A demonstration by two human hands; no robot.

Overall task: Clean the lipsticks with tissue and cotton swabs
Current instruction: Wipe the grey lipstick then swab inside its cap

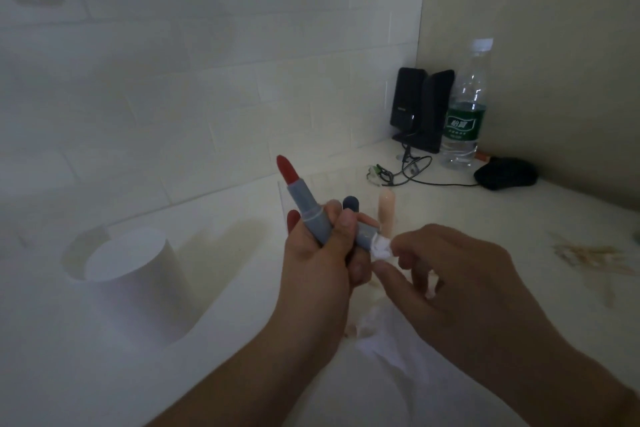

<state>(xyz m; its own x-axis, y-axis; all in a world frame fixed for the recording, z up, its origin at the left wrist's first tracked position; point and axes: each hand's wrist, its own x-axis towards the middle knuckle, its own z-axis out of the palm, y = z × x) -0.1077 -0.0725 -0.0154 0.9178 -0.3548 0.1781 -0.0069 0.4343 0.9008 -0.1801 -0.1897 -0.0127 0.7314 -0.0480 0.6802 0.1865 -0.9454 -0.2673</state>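
Near the middle of the frame the left hand (322, 253) has its grip closed round a grey lipstick (304, 204), its red bullet wound out and pointing to the upper left. The right hand (446, 263) pinches a small wad of white tissue (382, 250) against the tube's lower end, so the wiping looks to be under way, not finished. More tissue (381, 333) lies on the desk (242, 288) below the hands. Just behind the fingers stand a dark cap (350, 203) and a pale lipstick (386, 208), seemingly still to be cleaned. What may be cotton swabs (588, 253) lie at the right edge, apparently untouched.
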